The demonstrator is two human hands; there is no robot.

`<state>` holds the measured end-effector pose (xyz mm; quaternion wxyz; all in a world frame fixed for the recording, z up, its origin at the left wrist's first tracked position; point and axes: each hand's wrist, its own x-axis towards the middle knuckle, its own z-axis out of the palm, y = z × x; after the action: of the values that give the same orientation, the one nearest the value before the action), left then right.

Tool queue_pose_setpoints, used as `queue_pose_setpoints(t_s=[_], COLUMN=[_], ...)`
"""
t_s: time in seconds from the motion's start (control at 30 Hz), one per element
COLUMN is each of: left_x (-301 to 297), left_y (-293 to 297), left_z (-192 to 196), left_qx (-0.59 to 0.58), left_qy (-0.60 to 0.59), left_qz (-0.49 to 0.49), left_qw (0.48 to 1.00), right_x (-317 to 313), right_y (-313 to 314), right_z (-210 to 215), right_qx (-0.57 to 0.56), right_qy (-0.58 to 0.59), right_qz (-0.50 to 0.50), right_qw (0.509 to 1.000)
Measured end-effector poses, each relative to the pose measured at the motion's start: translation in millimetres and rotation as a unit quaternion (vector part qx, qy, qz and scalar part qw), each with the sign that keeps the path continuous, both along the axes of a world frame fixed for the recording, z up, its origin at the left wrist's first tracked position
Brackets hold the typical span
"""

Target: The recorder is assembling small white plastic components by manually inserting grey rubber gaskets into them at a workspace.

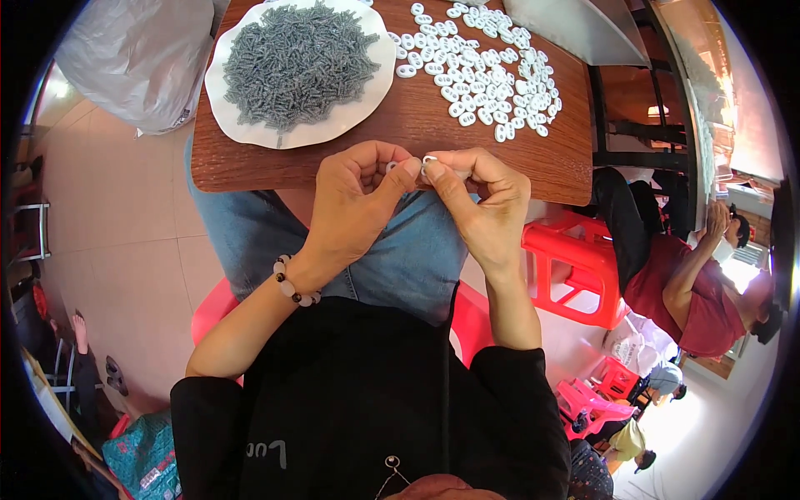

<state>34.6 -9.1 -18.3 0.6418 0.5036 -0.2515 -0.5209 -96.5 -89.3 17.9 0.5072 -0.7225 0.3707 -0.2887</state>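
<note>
White piece (428, 159), small and partly hidden, held up at the near edge of the wooden tabletop (412, 112): the right hand (490, 200) pinches it between thumb and fingertip. The left hand (354, 196), a beaded bracelet (288, 288) on its wrist, meets it from the other side, thumb and finger pressed together; exactly what that grip pinches is too small to tell. The step in hand looks like close fingertip work on this one piece, and the next move seems to call for a steady grip and fine alignment. Beyond, on the left, a wavy-rimmed white plate (218, 83) carries heaped grey coil-like parts (300, 67); on the right, loose white ovals (467, 119) lie scattered.
</note>
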Motion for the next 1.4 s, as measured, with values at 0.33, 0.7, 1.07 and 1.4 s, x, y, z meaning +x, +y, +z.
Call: queue_pose_setpoints(t_s=[0.33, 0.7, 1.07, 1.4], left_x=[0.6, 0.3, -0.1, 6.0], left_y=[0.1, 0.4, -1.0, -2.4], left_z=[3.0, 3.2, 1.5, 5.7], left_qx=[-0.007, -0.005, -0.026, -0.001], left_qy=[0.005, -0.002, -0.023, 0.040], left_qz=[-0.008, -0.007, 0.019, -0.012], left_qw=[1.000, 1.000, 0.999, 0.999], right_x=[-2.7, -1.9, -1.4, -3.3], right_y=[-3.8, -5.1, -5.3, -6.8], right_z=[6.5, 2.9, -2.3, -0.7], right_qx=[0.024, 0.052, 0.073, 0.119], right_qy=[0.000, 0.002, -0.022, -0.063], right_qz=[0.026, 0.035, 0.033, 0.015], right_qw=[0.999, 0.998, 0.997, 0.991])
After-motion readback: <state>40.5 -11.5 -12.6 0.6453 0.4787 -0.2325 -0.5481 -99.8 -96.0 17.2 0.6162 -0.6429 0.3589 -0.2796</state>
